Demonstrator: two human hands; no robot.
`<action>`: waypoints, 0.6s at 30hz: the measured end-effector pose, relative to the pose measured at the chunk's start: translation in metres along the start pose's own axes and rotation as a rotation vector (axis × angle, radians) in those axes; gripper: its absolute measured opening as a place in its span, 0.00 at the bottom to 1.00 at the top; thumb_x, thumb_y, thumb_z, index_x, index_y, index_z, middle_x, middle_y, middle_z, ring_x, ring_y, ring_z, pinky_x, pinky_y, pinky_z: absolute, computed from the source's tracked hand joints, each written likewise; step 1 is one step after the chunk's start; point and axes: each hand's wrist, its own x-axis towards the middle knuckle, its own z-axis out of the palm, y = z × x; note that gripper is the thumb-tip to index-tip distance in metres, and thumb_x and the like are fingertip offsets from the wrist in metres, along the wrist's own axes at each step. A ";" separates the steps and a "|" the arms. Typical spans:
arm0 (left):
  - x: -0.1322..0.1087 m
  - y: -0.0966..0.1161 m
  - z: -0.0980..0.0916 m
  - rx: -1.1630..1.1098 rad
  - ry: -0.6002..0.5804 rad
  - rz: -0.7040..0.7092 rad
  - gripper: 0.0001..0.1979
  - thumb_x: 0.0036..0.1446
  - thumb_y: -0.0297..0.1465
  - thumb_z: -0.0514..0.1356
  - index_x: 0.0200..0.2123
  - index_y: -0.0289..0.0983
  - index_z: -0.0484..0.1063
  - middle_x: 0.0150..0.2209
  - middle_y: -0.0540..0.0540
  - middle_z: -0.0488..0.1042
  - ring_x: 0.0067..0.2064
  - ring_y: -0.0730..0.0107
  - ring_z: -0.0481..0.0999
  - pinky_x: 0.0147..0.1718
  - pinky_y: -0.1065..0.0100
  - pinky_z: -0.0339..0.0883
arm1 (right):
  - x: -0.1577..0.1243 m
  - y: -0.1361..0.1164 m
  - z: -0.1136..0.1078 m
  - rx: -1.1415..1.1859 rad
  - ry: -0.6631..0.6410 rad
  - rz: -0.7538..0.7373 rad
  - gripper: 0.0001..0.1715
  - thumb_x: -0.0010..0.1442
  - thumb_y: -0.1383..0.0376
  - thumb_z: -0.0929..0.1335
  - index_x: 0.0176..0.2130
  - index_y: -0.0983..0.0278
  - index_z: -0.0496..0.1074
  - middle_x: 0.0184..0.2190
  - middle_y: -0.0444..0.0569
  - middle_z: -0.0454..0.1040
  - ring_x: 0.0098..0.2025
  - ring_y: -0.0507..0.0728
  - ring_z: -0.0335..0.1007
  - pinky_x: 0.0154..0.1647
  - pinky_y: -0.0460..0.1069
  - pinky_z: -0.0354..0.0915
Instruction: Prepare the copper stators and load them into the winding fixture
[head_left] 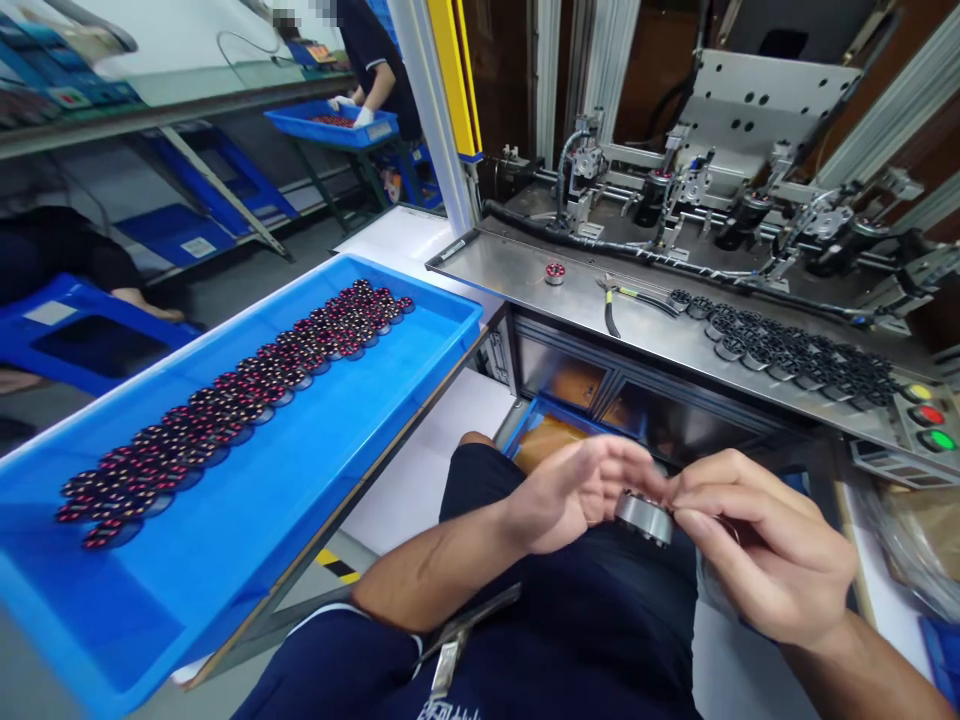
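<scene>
In front of my lap is a motor stator (645, 517), a short silver cylinder with dark knobs round its rims. My right hand (761, 545) pinches its right side between thumb and fingers, and a thin wire seems to loop under those fingers. My left hand (574, 490), slightly blurred, is open with its palm turned toward the stator. Its fingers stretch behind and above the part; whether they touch it I cannot tell. On the steel ledge ahead lie one red-topped stator (555, 273) and wire cutters (637, 298) with black and yellow-green handles, jaws toward the back.
Rows of red-and-black stators (247, 395) fill a band of the blue tray (360, 460) at left. Black stator cores (795, 350) crowd the ledge beside coloured push buttons (930, 415). Behind stands a machine with several stations (742, 215). A gloved co-worker (379, 80) handles another tray.
</scene>
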 end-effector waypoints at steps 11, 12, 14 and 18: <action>-0.006 0.005 0.014 0.077 0.007 0.106 0.19 0.52 0.24 0.69 0.47 0.42 0.72 0.46 0.47 0.80 0.42 0.63 0.85 0.38 0.68 0.78 | 0.000 -0.008 -0.003 -0.118 0.109 0.079 0.13 0.57 0.82 0.70 0.39 0.67 0.75 0.31 0.48 0.74 0.34 0.51 0.70 0.32 0.47 0.68; -0.007 0.006 0.016 0.074 0.027 0.182 0.20 0.49 0.21 0.70 0.44 0.42 0.74 0.47 0.49 0.79 0.47 0.63 0.83 0.44 0.66 0.77 | 0.002 -0.009 -0.002 -0.108 0.119 0.099 0.12 0.58 0.81 0.69 0.38 0.67 0.75 0.30 0.48 0.73 0.33 0.51 0.70 0.31 0.47 0.67; -0.006 0.008 0.017 0.045 0.052 0.284 0.21 0.44 0.21 0.73 0.41 0.42 0.75 0.48 0.50 0.78 0.57 0.60 0.77 0.54 0.62 0.72 | 0.004 -0.010 -0.001 -0.061 0.115 0.125 0.11 0.60 0.81 0.68 0.37 0.67 0.74 0.29 0.47 0.73 0.32 0.50 0.69 0.30 0.46 0.68; 0.002 0.011 0.007 0.036 -0.031 0.024 0.25 0.53 0.48 0.68 0.47 0.35 0.76 0.42 0.41 0.80 0.49 0.56 0.80 0.48 0.60 0.73 | 0.004 -0.007 -0.003 0.025 0.011 0.056 0.12 0.59 0.80 0.68 0.40 0.67 0.74 0.31 0.48 0.74 0.33 0.52 0.71 0.31 0.47 0.71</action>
